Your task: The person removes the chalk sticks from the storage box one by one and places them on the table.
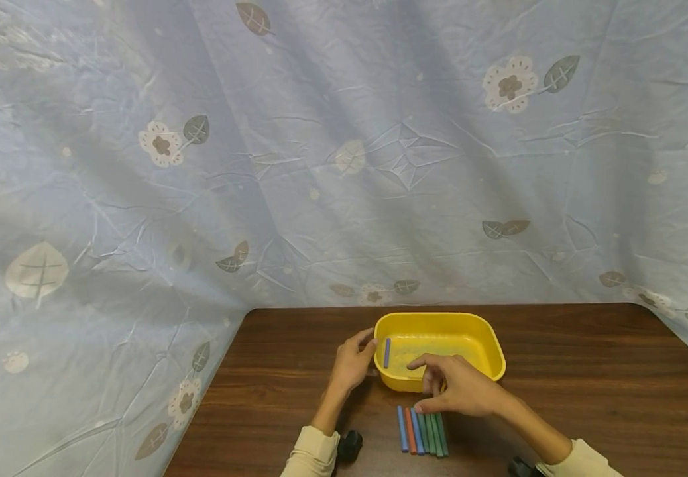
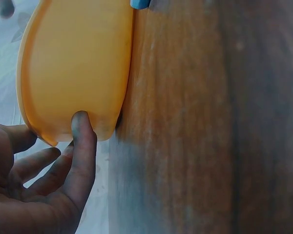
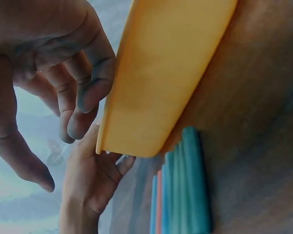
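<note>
A yellow plastic tub (image 1: 400,384) stands on the table. My left hand (image 1: 352,361) holds its left end; in the left wrist view the thumb (image 2: 83,141) presses the tub's outer wall (image 2: 78,63), with other fingers at the rim. Inside the tub, near the left end, lies one purple chalk stick (image 1: 388,353). My right hand (image 1: 460,387) hovers over the tub's near rim, thumb and fingers spread apart with nothing between them. Just below it, a row of chalk sticks (image 1: 411,430) in blue, red and green lies side by side on the table.
The dark wood tabletop (image 1: 588,371) extends to both sides of the tub. Behind and left of it hangs a pale patterned curtain (image 1: 344,199). A small black object (image 1: 350,445) sits by the left sleeve, and another (image 1: 523,467) by the right sleeve.
</note>
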Tool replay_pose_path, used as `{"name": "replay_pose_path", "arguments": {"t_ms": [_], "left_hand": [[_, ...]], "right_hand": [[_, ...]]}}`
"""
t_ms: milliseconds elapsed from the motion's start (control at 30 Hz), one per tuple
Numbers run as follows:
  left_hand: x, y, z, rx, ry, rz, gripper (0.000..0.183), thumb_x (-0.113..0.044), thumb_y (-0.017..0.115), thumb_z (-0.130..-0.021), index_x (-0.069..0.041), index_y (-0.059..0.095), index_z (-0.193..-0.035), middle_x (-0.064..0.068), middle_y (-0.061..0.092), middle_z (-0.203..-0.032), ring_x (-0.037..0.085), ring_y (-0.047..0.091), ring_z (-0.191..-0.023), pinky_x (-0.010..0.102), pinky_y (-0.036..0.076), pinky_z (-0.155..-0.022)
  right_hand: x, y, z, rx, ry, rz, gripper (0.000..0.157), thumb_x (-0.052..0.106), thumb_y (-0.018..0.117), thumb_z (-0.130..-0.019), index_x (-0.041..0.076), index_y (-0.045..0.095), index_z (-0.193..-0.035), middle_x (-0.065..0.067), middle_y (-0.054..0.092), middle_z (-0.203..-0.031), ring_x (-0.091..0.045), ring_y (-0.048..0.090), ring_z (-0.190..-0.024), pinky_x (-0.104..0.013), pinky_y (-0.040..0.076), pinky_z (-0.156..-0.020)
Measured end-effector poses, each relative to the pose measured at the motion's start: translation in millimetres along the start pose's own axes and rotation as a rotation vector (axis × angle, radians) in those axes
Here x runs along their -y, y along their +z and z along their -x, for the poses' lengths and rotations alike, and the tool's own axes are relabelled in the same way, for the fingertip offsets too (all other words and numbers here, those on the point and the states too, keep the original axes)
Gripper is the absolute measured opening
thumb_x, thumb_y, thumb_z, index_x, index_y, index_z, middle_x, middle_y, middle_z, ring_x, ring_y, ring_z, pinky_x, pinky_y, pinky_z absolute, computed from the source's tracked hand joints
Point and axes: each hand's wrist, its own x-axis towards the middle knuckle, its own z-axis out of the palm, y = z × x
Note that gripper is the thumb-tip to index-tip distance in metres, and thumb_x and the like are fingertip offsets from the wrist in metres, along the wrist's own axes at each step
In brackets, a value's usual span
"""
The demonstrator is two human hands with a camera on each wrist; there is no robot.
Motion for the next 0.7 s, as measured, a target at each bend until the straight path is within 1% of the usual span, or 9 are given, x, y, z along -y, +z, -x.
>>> {"name": "replay_pose_path", "arguments": {"t_ms": [133, 267, 367, 433, 567, 700], "left_hand": [[1.0, 0.0, -0.6, -0.009, 0.006, -0.027, 0.045, -0.020, 0.060, -0.110, -0.001, 0.060, -0.151, 0.029, 0.072, -0.130, 0.037, 0.077, -0.107, 0.037, 0.071, -0.064], [1.2, -0.4, -0.9, -0.006, 0.005, -0.016, 0.045, -0.021, 0.060, -0.110, -0.001, 0.059, -0.151, 0.029, 0.072, -0.131, 0.038, 0.077, -0.108, 0.038, 0.071, -0.064], [1.2, -0.8, -0.9, -0.005, 0.007, -0.008, 0.046, -0.021, 0.060, -0.110, 0.000, 0.059, -0.151, 0.029, 0.072, -0.131, 0.038, 0.076, -0.108, 0.039, 0.071, -0.064], [1.2, -0.8, -1.0, -0.009, 0.009, -0.010, 0.045, -0.021, 0.061, -0.110, -0.001, 0.060, -0.151, 0.029, 0.072, -0.131, 0.038, 0.077, -0.107, 0.039, 0.071, -0.064], [1.3, -0.9, -0.6, -0.003, 0.001, 0.000, 0.045, -0.022, 0.061, -0.110, -0.002, 0.060, -0.151, 0.030, 0.071, -0.131, 0.035, 0.079, -0.099, 0.039, 0.071, -0.063], [1.0, -1.2, 0.3, 0.007, -0.012, 0.019, 0.045, -0.022, 0.060, -0.111, -0.003, 0.059, -0.152, 0.030, 0.071, -0.131, 0.033, 0.079, -0.094, 0.040, 0.071, -0.064]], "right_hand": [[0.2, -2.4, -9.5, -0.026, 0.001, 0.002, 0.062, 0.036, 0.087, -0.092, 0.003, 0.064, -0.139, 0.008, 0.070, -0.087, -0.004, 0.065, -0.075, -0.023, 0.060, -0.069], [-2.3, -4.7, -19.0, -0.054, 0.010, 0.018, 0.060, 0.034, 0.086, -0.093, 0.003, 0.063, -0.140, 0.009, 0.070, -0.087, -0.004, 0.066, -0.077, -0.022, 0.061, -0.073], [-4.9, -6.5, -25.8, -0.069, 0.031, 0.017, 0.063, 0.034, 0.086, -0.093, 0.002, 0.062, -0.142, 0.007, 0.071, -0.088, -0.006, 0.067, -0.078, -0.022, 0.060, -0.072], [-6.1, -7.3, -29.9, -0.077, 0.051, 0.013, 0.065, 0.035, 0.086, -0.093, 0.002, 0.061, -0.143, 0.006, 0.071, -0.089, -0.007, 0.067, -0.078, -0.022, 0.059, -0.071], [-9.0, -7.4, -37.1, -0.089, 0.093, 0.016, 0.068, 0.038, 0.085, -0.093, 0.004, 0.060, -0.146, 0.005, 0.071, -0.090, -0.010, 0.067, -0.080, -0.023, 0.059, -0.069], [-12.0, -6.9, -43.6, -0.101, 0.104, 0.025, 0.069, 0.041, 0.085, -0.093, 0.004, 0.060, -0.146, 0.005, 0.071, -0.091, -0.011, 0.067, -0.079, -0.025, 0.059, -0.067]]}}
